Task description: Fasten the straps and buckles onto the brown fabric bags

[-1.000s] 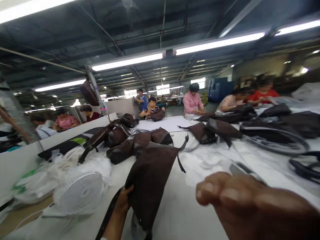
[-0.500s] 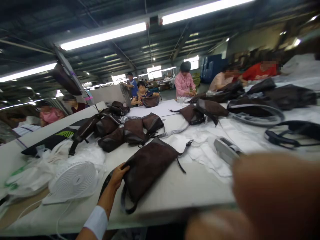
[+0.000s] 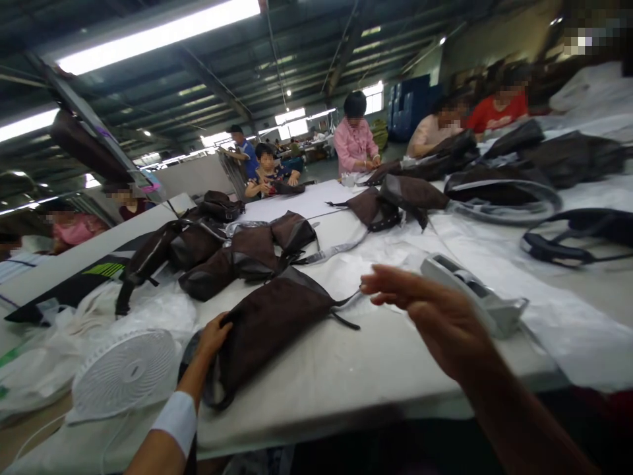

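Far left, a white desk fan (image 3: 123, 373) sits just beside the left hand (image 3: 210, 340), which is clamped onto the edge of a dark brown fabric bag (image 3: 267, 336) lying on the white worktable (image 3: 321, 396). Over right, the right hand (image 3: 430, 316) is wide open, gripping nothing, hovering near a white plastic dispenser (image 3: 469, 290).

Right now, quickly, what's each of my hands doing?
Left hand: closed on the edge of a dark brown bag.
Right hand: open, holding nothing.
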{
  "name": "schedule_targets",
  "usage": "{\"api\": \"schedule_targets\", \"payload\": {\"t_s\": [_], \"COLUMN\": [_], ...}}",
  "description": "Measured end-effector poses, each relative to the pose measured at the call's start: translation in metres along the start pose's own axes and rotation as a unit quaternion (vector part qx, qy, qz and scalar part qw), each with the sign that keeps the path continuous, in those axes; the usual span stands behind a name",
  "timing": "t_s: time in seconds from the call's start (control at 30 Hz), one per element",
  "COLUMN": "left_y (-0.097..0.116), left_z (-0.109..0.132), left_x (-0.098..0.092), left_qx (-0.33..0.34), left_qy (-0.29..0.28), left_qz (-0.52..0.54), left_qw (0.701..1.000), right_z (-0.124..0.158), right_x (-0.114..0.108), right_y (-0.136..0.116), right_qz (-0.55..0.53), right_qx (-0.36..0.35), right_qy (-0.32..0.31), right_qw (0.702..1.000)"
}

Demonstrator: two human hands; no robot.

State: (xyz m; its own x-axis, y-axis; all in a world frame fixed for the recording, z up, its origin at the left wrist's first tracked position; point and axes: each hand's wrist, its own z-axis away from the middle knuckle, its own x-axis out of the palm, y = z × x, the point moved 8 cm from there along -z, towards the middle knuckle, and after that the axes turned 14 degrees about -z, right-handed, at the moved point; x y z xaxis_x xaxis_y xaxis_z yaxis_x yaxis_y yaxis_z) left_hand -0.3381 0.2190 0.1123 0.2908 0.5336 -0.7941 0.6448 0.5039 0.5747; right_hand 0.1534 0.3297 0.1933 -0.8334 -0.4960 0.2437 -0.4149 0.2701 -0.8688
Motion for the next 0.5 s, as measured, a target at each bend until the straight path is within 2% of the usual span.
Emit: {"api": "schedule_targets", "payload": {"t_s": [0.03,0.07,0.13,0.17,0.2,0.27,0.3,0.33,0.4,0.47,0.5], "left_y": [0.006,0.017,0.047,0.064,0.08,0.11,0.122,0.13,0.138,0.148,0.154], "left_z": [0.002,0.01,0.039,0.057,0.075,0.11,0.129,0.146,0.173,0.188,0.19], "left_x": [-0.003,-0.006,-0.006,0.004,0.023,0.081,0.112,0.141,0.191,0.229,0.242], "left_qx": [0.019,0.04,0.073,0.078,0.076,0.055,0.021,-0.028,-0.151,-0.244,-0.267], "left_qy": [0.03,0.08,0.177,0.189,0.158,0.0,-0.079,-0.14,-0.22,-0.28,-0.304], "left_qz": [-0.028,-0.047,-0.044,-0.021,0.015,0.128,0.198,0.265,0.375,0.454,0.486], "left_qw": [0.999,0.995,0.981,0.979,0.984,0.99,0.977,0.954,0.888,0.81,0.775], "right_z": [-0.004,-0.005,-0.005,-0.003,-0.002,-0.003,-0.005,-0.008,-0.01,-0.005,0.001], "right_x": [0.004,0.007,0.013,0.016,0.018,0.022,0.024,0.027,0.034,0.042,0.045], "right_y": [0.028,0.06,0.122,0.148,0.169,0.192,0.196,0.197,0.194,0.188,0.184], "right_qz": [0.095,0.199,0.373,0.439,0.492,0.559,0.577,0.587,0.587,0.564,0.543], "right_qx": [0.022,0.048,0.083,0.095,0.101,0.102,0.103,0.105,0.11,0.114,0.112], "right_qy": [-0.019,-0.039,-0.073,-0.092,-0.103,-0.109,-0.108,-0.109,-0.115,-0.125,-0.135], "right_qw": [0.995,0.978,0.921,0.889,0.859,0.815,0.803,0.795,0.794,0.808,0.821]}}
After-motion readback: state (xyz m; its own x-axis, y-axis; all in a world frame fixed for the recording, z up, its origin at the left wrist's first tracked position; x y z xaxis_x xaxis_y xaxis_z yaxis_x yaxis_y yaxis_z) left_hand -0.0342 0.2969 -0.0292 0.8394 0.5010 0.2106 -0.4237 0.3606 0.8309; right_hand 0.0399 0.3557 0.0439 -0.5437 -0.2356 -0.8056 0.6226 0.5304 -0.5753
